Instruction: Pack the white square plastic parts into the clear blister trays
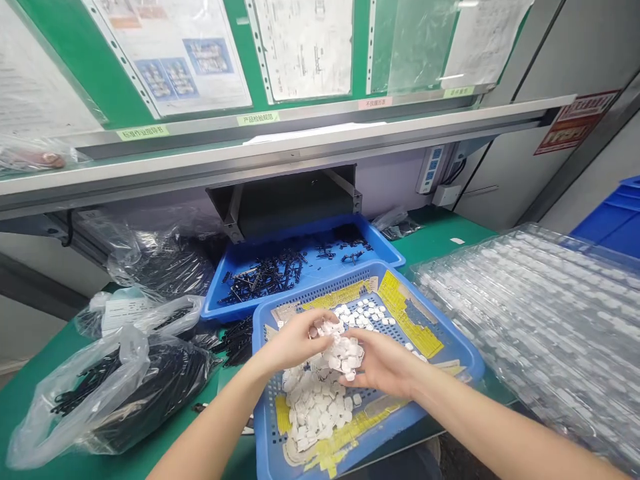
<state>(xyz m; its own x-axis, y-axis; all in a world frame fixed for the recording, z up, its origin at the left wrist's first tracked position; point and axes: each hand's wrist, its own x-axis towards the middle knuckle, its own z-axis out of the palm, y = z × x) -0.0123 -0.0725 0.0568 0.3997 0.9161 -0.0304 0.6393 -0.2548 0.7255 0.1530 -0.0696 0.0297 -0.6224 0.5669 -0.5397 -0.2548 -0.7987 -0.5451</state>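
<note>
Between my two hands is a cluster of small white plastic pieces, lifted above a blue perforated basket. My left hand curls around the cluster from the left, thumb and fingers bent. From the right, my right hand cups the same pieces with its fingers under and beside them. More white pieces lie below in the basket, a dense pile at the near left and a looser scatter at the far side. Yellow tape and worn paper line the basket's floor and walls.
Behind the basket stands a blue tray with small black parts. Plastic bags of black parts fill the left. Stacked clear trays of white pieces take up the right. A metal shelf edge crosses above the green table.
</note>
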